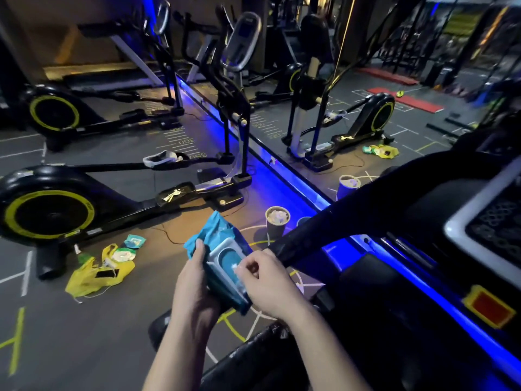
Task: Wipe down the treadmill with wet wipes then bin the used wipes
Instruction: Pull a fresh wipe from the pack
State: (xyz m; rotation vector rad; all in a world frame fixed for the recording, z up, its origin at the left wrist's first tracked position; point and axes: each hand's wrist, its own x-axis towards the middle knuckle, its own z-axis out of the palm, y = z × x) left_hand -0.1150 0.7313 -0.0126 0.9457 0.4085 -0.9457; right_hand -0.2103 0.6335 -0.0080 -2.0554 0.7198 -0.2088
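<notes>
Dispensing stage: left hand (194,286) fingers clamp the wet-wipe pack (217,241) at centre; right hand (270,280) fingers pinch a wipe (235,267) at its opening. Treadmill (352,215), 3 o'clock, apparently awaits this wipe; bin (275,231), 1 o'clock, part-filled.

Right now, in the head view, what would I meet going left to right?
Yellow bag → wet wipes pack → grey bin → treadmill console.

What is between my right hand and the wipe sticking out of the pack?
Nothing visible. The right hand pinches the white wipe at the opening of the blue pack, which the left hand grips from the side.
</notes>
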